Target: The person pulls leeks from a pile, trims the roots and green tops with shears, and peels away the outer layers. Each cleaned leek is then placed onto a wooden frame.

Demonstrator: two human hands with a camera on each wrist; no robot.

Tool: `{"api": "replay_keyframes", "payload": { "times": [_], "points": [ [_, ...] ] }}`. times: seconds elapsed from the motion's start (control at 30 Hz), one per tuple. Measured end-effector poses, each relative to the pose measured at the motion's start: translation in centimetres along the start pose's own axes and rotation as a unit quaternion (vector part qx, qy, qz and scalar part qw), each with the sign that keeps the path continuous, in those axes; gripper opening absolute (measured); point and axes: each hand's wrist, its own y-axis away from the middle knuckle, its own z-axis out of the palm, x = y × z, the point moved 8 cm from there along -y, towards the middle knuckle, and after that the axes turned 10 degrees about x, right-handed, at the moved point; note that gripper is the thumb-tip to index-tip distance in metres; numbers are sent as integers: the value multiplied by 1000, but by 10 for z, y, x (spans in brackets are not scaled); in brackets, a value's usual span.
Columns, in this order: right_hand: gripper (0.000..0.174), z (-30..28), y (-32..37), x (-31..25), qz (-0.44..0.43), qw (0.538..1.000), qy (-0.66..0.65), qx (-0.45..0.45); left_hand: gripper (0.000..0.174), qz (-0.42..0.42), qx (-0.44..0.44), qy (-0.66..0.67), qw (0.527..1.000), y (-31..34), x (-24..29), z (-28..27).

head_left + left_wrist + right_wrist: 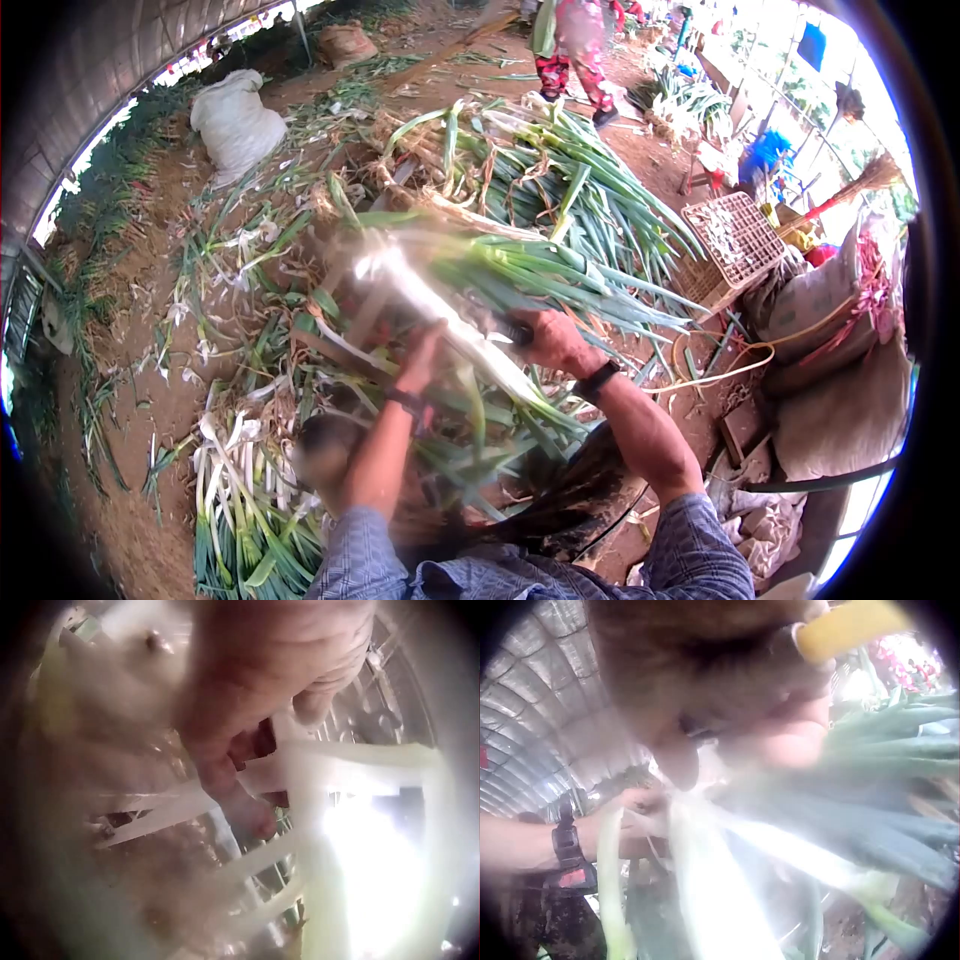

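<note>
Several thick green onions, their white stalk (455, 325) blurred by motion, lie slantwise between the two hands. My left hand (425, 352) is at the stalk's left side; the left wrist view shows its bent fingers (255, 817) around a pale strip. On the other side, my right hand (560, 342) grips a tool with a dark rounded end (515, 330), whose working part is hidden. A yellow piece (855, 630) sticks out beside the right fingers in the right wrist view. Loose pale leaves (611, 885) hang below the left hand (641, 806) there.
A big heap of green onions (600, 215) lies ahead, with a plastic crate (735, 240) at its right. Trimmed onions (245, 510) are piled at lower left. A white sack (238, 120) stands farther back, full sacks (830, 370) at right, and a person (578, 50) beyond the heap.
</note>
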Motion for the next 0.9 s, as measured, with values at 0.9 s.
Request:
{"api": "replay_keyframes", "payload": {
  "times": [0.9],
  "points": [
    [45,-13,45,20,-57,998,14,-8,31,15,-10,-55,998,-12,-20,-23]
  ]
}}
